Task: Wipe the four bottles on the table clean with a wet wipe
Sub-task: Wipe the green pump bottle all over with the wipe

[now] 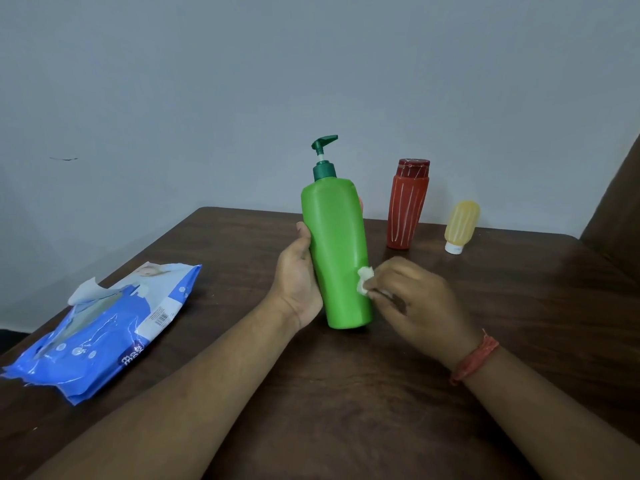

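A tall green pump bottle (pixel 337 251) stands near the middle of the dark wooden table (pixel 346 393), leaning slightly. My left hand (pixel 298 282) grips its left side, thumb in front and fingers wrapped behind. My right hand (pixel 415 303) pinches a small crumpled white wet wipe (pixel 365 284) and holds it against the bottle's lower right side. Behind, a red bottle (pixel 408 206) with pale stripes stands upright. To its right a small yellow bottle (pixel 460 226) stands on its white cap. A fourth bottle is not in view.
A blue pack of wet wipes (pixel 104 330) lies at the table's left edge, its flap open and a wipe sticking out. A grey wall rises behind the table. Something brown stands at the far right edge (pixel 620 209).
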Motion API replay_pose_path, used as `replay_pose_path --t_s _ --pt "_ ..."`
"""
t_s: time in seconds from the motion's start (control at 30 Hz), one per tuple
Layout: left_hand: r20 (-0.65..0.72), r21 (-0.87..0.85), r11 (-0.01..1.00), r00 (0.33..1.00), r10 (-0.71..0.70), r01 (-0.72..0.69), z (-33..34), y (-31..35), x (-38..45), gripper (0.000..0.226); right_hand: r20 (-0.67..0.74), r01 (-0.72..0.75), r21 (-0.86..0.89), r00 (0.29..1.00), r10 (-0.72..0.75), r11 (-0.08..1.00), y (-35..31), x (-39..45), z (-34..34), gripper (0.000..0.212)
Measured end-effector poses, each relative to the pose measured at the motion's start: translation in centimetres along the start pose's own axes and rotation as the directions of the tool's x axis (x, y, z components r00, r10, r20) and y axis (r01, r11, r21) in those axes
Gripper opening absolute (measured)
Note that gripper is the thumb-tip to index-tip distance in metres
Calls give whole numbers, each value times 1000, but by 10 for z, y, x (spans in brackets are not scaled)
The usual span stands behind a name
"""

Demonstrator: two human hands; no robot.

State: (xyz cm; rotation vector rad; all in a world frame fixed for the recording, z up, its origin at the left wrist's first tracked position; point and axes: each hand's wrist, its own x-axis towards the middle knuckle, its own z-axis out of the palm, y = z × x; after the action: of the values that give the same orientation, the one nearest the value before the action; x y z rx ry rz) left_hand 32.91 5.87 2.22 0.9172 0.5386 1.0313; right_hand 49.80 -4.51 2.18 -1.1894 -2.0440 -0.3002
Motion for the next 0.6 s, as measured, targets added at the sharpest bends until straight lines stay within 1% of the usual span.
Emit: replay_pose_path --t_s 0.07,0.1,0.13,0.17,0.23,0.27,0.3,0.37,0.43,0.6 --pt "0 6 1000 1000 25 -25 -1 3 0 71 187 86 25 978 -89 996 2 -5 -4 5" --pt "4 13 999 999 38 -38 -2 4 1 69 258 120 19 958 -120 993 4 -7 -5 6" --pt "8 28 998 998 55 -55 -3 5 1 68 288 129 14 949 -127 992 5 -8 -4 8" --pt "13 49 996 997 76 -77 -3 5 0 67 267 106 15 958 -106 994 6 -8 -1 8" --pt "24 95 988 992 123 -125 -2 5 -1 67 118 11 39 993 -16 999 6 -6 6 4" --pt "32 111 983 989 146 -149 -1 5 -1 67 38 -39 55 999 37 998 6 -4 9 6" --pt "47 126 977 985 166 -171 0 5 -1 68 -11 -78 73 997 79 994 6 -3 12 8" --pt "81 149 968 978 194 -204 0 6 -2 73 -24 -108 85 994 111 990 5 -3 16 10" --pt "114 178 961 974 194 -212 -2 6 -2 76 5 -95 79 996 95 992 4 -5 16 10" --pt "129 235 951 976 175 -201 -12 3 -7 67 23 -73 86 997 71 994 7 -6 14 7"
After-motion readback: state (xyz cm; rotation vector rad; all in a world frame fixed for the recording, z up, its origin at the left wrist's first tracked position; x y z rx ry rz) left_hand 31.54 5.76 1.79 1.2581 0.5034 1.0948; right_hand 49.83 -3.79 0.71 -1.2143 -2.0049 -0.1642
